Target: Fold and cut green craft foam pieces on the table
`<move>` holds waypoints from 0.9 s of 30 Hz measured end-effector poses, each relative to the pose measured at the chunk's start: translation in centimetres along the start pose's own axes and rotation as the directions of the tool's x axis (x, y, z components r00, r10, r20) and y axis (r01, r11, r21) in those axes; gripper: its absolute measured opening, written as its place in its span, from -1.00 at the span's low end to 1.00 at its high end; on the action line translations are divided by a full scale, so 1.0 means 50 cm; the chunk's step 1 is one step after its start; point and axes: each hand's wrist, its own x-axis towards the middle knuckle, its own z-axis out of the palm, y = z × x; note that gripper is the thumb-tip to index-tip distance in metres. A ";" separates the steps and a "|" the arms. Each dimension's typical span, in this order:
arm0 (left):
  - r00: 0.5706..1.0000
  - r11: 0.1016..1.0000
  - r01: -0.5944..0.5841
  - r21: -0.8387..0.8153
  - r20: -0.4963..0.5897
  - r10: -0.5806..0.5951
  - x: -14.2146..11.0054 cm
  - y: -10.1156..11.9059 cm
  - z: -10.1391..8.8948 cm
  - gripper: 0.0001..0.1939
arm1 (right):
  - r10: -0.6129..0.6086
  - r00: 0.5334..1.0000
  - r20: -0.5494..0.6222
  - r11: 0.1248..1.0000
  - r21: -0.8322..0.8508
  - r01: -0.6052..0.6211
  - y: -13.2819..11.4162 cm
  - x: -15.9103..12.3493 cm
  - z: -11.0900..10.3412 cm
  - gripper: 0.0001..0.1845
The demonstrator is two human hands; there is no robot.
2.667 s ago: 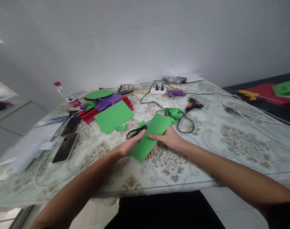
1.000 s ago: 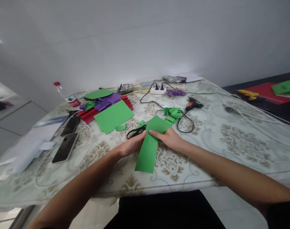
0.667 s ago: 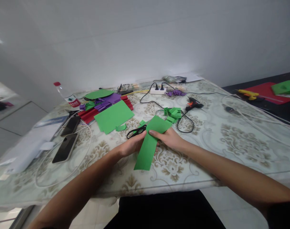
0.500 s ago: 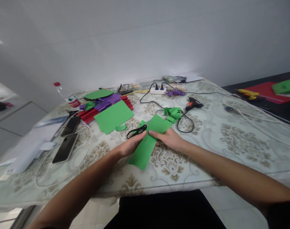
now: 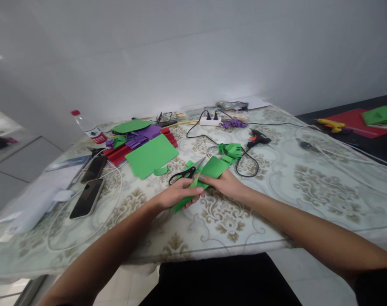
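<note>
Between my hands is a strip of green paper (image 5: 215,166), bent lengthwise along its left side. My left hand (image 5: 179,193) grips its near left part, thumb on top and fingers curled beneath. My right hand (image 5: 227,184) pinches the strip farther along, with the thumb over it and the other fingers mostly hidden underneath. Black-handled scissors (image 5: 187,172) lie on the table just beyond my left hand, their blades pointing right. Small green scraps (image 5: 162,171) and a cluster of cut green pieces (image 5: 230,151) are close by.
Green sheets (image 5: 152,156) lie back left with purple and red paper. A glue gun (image 5: 258,138) and its looped cord sit right of the green cluster, a white power strip (image 5: 210,121) behind. Two phones (image 5: 88,197), a white cable and a bottle (image 5: 90,129) are left.
The green strip lay flat and now bends upward along its left side. My left thumb has moved over onto the paper, and the scissors' blades have come into view.
</note>
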 end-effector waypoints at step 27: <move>0.957 0.963 -0.025 0.268 -0.273 0.100 0.012 -0.017 0.023 -0.60 | 0.068 0.969 -0.239 0.983 0.184 -0.023 -0.015 0.005 -0.006 -0.58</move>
